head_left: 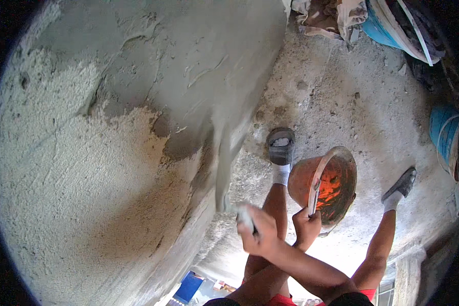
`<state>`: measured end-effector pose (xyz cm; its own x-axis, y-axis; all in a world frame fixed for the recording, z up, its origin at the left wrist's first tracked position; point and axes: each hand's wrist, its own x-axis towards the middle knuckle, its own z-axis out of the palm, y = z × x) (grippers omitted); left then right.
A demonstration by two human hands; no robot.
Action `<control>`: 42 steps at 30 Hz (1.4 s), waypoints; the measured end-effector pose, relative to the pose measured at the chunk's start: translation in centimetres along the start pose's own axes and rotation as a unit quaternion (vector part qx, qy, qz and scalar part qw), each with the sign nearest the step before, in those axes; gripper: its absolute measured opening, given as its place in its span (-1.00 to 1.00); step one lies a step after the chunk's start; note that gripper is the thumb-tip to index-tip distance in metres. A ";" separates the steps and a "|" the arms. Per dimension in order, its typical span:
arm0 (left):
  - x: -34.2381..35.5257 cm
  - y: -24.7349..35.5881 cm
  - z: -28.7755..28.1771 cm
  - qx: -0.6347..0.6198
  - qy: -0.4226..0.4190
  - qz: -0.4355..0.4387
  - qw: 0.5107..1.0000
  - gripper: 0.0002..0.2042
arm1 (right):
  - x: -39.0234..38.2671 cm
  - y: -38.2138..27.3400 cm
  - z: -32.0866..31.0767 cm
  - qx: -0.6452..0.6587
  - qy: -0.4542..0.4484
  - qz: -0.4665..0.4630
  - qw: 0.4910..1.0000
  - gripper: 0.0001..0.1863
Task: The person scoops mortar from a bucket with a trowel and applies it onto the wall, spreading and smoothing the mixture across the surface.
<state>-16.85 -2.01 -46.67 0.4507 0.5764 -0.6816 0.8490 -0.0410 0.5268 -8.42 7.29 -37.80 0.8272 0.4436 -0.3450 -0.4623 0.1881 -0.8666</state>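
My right hand is closed around the handle of a plastering trowel. The trowel's long, mortar-coated blade lies along the wall, edge-on to me, by the lower border of the wet grey plaster. My forearms cross, and my left hand grips the pale handle of a bucket tilted toward the right. Its inside shows orange, with dark mortar residue on the walls. Beneath the wet patch, rough, dry, pale wall shows.
Dusty concrete floor runs beside the wall. My feet, in dark sandals, stand on both sides of the bucket. Two blue buckets are at the right, near crumpled sacks. A blue panel shows at the bottom.
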 end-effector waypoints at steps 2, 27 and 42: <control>0.1 0.5 0.0 -0.003 0.005 0.009 1.000 -0.91 | 3.5 0.4 0.6 0.015 0.028 0.001 1.000 -0.56; -0.2 -0.3 0.4 0.037 0.000 0.032 0.999 -0.88 | 0.1 -0.9 4.3 -0.007 -0.184 -0.037 0.982 -0.47; -0.3 0.1 0.8 0.021 -0.024 0.021 0.999 -0.89 | 4.8 0.4 1.4 0.057 -0.042 0.021 0.997 -0.59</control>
<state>-16.70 -2.89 -46.81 0.4980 0.5334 -0.6837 0.8395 -0.0989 0.5343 -5.07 10.74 -39.31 0.7789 0.5244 -0.3439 -0.5326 0.2636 -0.8043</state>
